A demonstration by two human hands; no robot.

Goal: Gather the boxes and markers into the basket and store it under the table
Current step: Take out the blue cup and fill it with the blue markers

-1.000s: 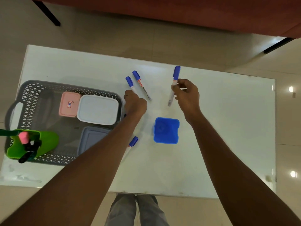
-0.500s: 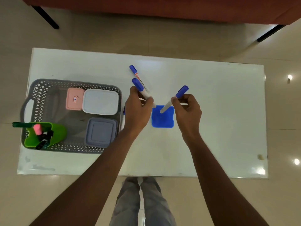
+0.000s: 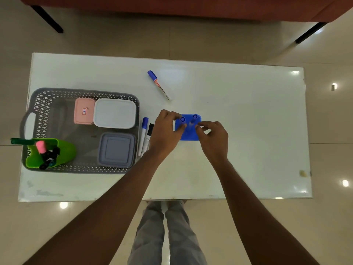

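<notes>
A person's left hand (image 3: 166,129) and right hand (image 3: 213,137) each pinch an upright marker, the left marker (image 3: 182,120) and right marker (image 3: 193,119) close together above a blue box (image 3: 188,133) on the white worktop (image 3: 248,121). At left, the grey basket (image 3: 86,91) holds a pink box (image 3: 84,113), white box (image 3: 114,113), grey box (image 3: 116,150) and green cup (image 3: 65,153). A blue-capped marker (image 3: 143,131) and black-capped marker (image 3: 150,132) lie just beside the basket, a fifth marker (image 3: 159,86) farther back

You're looking down at white table (image 3: 248,121) standing on glossy beige floor (image 3: 133,39); red couch (image 3: 172,8) sitting beyond, lights (image 3: 345,183) reflecting.
</notes>
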